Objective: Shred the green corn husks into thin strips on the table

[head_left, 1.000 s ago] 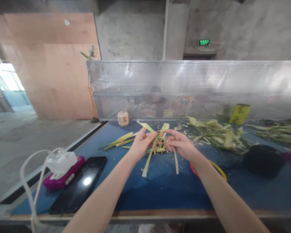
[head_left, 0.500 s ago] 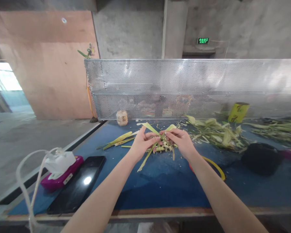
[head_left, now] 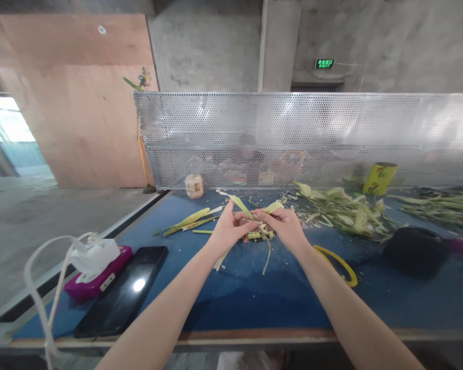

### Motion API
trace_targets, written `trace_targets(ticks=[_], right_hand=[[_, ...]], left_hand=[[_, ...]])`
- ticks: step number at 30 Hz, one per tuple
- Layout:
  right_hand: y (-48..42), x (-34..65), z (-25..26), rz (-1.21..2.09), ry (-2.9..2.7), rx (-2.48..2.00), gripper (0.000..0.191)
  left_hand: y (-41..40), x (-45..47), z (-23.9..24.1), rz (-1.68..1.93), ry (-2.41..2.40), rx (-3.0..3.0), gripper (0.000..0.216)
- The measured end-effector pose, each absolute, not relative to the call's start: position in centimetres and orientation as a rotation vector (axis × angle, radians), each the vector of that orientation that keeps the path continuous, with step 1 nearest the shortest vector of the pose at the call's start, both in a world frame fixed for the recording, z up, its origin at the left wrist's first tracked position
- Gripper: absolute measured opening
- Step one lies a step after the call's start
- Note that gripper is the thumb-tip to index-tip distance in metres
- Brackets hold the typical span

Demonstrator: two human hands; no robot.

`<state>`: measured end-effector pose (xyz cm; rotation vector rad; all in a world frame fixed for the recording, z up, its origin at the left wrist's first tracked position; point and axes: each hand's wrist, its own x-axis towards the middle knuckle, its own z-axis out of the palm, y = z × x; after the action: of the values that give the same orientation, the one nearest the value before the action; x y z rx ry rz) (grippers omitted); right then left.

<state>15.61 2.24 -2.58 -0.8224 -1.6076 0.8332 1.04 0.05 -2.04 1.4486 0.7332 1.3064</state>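
My left hand (head_left: 231, 226) and my right hand (head_left: 283, 226) meet over the middle of the blue table (head_left: 254, 303), both with fingers pinched on pale green leaf strips (head_left: 242, 204) that look like corn husk. One broad strip rises up and left between my left thumb and fingers; a shorter strip (head_left: 273, 207) sticks up beside my right fingers. Narrow ends hang down below the hands. Under them lies a small heap of cut scraps (head_left: 259, 235). The exact grip of the fingertips is partly hidden. Left of my left hand lie loose husk strips (head_left: 189, 220).
A larger husk pile (head_left: 339, 208) lies to the right, near a yellow cylinder (head_left: 380, 178) and a black roll (head_left: 414, 252). A yellow ring-shaped strip (head_left: 345, 264) touches my right forearm. At left are a phone (head_left: 119, 293) and a purple power strip (head_left: 96, 277). Perforated metal panel (head_left: 293, 133) stands behind.
My hands have drawn slightly closer together and turned a little. The hanging strip ends have shifted: the left one is now mostly behind my left hand, the right one hangs lower.
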Motion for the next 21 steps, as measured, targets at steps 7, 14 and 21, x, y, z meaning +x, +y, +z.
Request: trace_targets(ticks=[7, 14, 21], right_hand=[[2.4, 15.4, -2.7, 0.943, -1.595, -0.753, 0.027], [2.5, 14.3, -3.7, 1.036, -1.582, -0.739, 0.031], [2.4, 14.0, -3.8, 0.862, -1.662, -0.786, 0.025]], left_hand=[[0.2, 0.8, -1.7, 1.520, 0.793, 1.376, 0.068], [0.7, 0.8, -2.3, 1.581, 0.831, 1.434, 0.066], [0.9, 1.2, -2.6, 1.616, 0.885, 1.462, 0.081]])
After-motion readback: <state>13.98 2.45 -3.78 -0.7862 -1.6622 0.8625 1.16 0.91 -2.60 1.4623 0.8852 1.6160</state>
